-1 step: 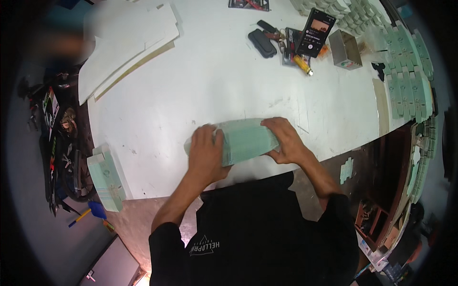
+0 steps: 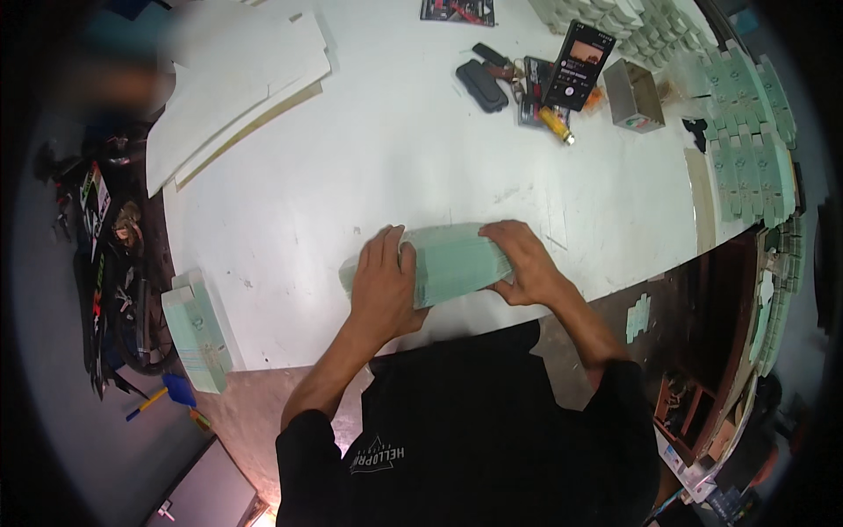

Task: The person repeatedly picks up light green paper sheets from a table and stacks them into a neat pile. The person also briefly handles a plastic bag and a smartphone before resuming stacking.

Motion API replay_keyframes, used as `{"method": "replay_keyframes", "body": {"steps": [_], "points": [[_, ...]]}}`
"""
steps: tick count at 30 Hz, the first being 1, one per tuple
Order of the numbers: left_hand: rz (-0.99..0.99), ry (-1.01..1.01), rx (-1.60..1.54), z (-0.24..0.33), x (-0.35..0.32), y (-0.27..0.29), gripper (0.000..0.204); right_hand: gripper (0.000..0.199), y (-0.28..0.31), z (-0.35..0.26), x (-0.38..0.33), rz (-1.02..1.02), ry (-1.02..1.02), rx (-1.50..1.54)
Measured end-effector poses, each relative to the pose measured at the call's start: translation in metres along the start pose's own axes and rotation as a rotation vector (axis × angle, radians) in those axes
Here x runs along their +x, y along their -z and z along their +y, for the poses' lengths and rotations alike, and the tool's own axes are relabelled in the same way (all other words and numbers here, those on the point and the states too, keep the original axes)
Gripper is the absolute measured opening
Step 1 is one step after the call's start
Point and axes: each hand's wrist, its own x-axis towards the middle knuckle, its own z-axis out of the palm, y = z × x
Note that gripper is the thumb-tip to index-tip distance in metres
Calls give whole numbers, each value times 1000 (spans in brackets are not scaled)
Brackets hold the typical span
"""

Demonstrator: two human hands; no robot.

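Observation:
A thick stack of pale green card blanks [image 2: 461, 263] is held between my two hands above the near edge of the white table [image 2: 369, 167]. Around its left part wraps my left hand [image 2: 385, 277], fingers over the top and thumb against the stack's side. My right hand [image 2: 525, 263] grips the right end, fingers on the upper far corner and thumb low on the near side. Many thin edges show along the stack's near face. Its left end pokes out past my left hand, and my palms hide part of it.
Another green stack [image 2: 195, 329] sits at the table's left corner. White sheets [image 2: 246, 79] lie far left. A phone [image 2: 579, 64], black case [image 2: 482, 86], yellow lighter [image 2: 556, 125] and open box [image 2: 636, 97] stand far right, near rows of green cartons [image 2: 746, 167].
My left hand has shifted slightly right along the stack, its fingers now straighter. The right hand keeps its grip, and the whole view has moved a little.

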Motion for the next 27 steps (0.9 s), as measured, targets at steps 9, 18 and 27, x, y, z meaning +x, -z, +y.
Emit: {"method": "replay_keyframes", "body": {"steps": [9, 18, 27], "points": [[-13, -122, 36, 8, 29, -5, 76, 88, 2, 7, 4, 7, -26, -17], [129, 69, -517, 3, 14, 21, 68, 121, -77, -14, -44, 753, -264, 966], [255, 3, -843, 66, -26, -34, 73, 78, -86, -57, -32, 800, -184, 1017]]}}
